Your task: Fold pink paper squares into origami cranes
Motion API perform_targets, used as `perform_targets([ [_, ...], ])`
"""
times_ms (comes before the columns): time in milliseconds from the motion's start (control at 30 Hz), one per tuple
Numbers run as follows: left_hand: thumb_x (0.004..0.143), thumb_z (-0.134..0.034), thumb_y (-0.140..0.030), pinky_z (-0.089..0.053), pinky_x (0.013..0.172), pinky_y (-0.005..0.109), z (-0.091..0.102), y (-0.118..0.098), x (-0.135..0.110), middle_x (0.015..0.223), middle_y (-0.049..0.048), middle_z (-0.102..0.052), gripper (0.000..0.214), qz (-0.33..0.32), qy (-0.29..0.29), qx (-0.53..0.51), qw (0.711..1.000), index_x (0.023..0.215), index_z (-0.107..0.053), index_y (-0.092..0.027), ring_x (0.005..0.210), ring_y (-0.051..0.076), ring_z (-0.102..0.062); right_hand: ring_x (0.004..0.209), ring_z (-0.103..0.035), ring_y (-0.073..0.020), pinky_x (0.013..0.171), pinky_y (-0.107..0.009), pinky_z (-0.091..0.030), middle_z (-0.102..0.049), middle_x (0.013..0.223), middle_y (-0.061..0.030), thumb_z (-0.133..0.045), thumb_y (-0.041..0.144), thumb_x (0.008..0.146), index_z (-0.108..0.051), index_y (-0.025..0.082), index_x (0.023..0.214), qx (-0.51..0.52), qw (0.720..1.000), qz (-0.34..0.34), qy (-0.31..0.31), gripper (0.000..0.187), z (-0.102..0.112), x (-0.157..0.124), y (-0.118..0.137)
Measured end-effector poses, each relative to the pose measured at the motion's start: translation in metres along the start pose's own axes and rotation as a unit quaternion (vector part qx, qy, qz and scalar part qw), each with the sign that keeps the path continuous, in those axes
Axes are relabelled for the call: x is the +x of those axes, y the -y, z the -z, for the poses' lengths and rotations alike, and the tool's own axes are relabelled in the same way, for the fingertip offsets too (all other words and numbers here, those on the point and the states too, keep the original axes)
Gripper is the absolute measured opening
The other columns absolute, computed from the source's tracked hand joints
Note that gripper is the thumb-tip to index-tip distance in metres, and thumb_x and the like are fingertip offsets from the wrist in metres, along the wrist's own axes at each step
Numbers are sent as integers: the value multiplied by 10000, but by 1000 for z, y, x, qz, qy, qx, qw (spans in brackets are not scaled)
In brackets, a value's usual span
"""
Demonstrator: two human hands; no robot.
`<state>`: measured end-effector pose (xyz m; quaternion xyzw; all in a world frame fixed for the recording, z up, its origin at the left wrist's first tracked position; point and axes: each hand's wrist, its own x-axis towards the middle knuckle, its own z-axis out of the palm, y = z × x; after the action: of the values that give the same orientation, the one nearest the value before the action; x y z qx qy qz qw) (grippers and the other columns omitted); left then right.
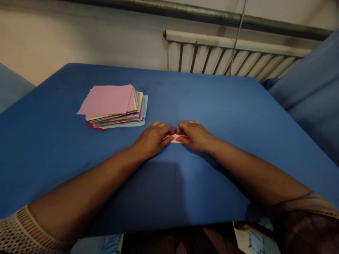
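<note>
A narrow folded strip of pink paper [174,138] lies between my hands, near the middle of the blue table. My left hand [156,138] pinches its left end, thumb in front and curled fingers behind. At the other end, my right hand [195,135] grips it the same way, with the thumb pressed on the near side. Both hands rest low at the tabletop, close together. Much of the strip's ends is hidden under the fingers.
A stack of coloured paper sheets [108,100], pink on top, sits to the left beyond my left hand. The blue table [212,102] reaches back to a wall with a white radiator [201,56]. A blue curtain [312,88] hangs at the right.
</note>
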<state>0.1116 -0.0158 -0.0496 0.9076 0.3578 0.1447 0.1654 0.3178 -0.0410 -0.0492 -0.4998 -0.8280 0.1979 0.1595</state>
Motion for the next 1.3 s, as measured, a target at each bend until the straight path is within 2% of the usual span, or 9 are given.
perform_targets([
  [200,935,-529,-340,-424,768,340,3,-2,1,895,59,-657,213,-22,13,13,1000,1017,-653,-188,863,220,-563,703,-530,-138,698,-300,-345,-638,781,3,-671,309,877,-618,202,868,31,999,-24,31,120,4,2,4],
  [400,964,-476,-328,-412,818,356,4,-2,2,893,66,-660,245,-61,35,56,996,989,-670,-180,853,211,-562,771,-520,-140,729,-297,-362,-616,831,-10,-653,305,886,-618,188,820,52,999,0,-9,139,-4,-1,1],
  [500,951,-490,-356,-417,798,347,4,-2,0,856,55,-660,259,-46,29,20,998,907,-681,-187,830,201,-568,729,-518,-126,716,-289,-388,-600,779,6,-658,309,871,-609,189,784,146,989,-6,-34,156,-11,1,-3],
  [567,925,-521,-379,-424,738,317,3,-3,0,829,34,-658,249,12,1,-58,998,880,-683,-196,787,183,-575,692,-531,-117,677,-274,-409,-598,745,18,-666,308,844,-598,192,778,271,960,-41,-62,150,-13,5,-6],
  [667,870,-584,-418,-407,613,265,4,-6,0,758,0,-642,247,141,-48,-221,964,857,-685,-193,666,142,-551,645,-553,-111,597,-255,-422,-609,725,20,-657,374,827,-603,194,834,443,884,-92,-118,188,-13,9,-9],
  [767,784,-682,-449,-397,575,240,4,-10,1,715,-12,-629,276,206,-92,-338,913,813,-681,-174,621,121,-529,628,-568,-107,555,-244,-422,-637,734,11,-699,415,781,-629,188,859,510,849,-91,-108,250,-11,11,-9],
  [900,714,-755,-449,-416,585,233,3,-16,1,716,-7,-640,304,237,-134,-413,869,786,-681,-163,627,114,-542,644,-590,-107,635,-270,-484,-654,719,20,-768,346,698,-650,187,801,521,848,-66,-72,222,-13,11,-5],
  [1033,707,-773,-395,-459,642,255,1,-18,-1,754,11,-675,271,244,-118,-465,843,801,-679,-158,666,127,-592,617,-600,-107,621,-271,-490,-645,685,23,-719,339,735,-609,188,743,514,850,-83,-85,187,-16,10,-3],
  [1300,712,-751,-366,-433,600,243,2,-20,0,669,-12,-635,213,238,-125,-468,842,731,-680,-166,603,105,-541,564,-577,-106,583,-268,-485,-592,600,52,-694,350,748,-529,211,722,507,852,-78,-101,217,-18,9,2],
])
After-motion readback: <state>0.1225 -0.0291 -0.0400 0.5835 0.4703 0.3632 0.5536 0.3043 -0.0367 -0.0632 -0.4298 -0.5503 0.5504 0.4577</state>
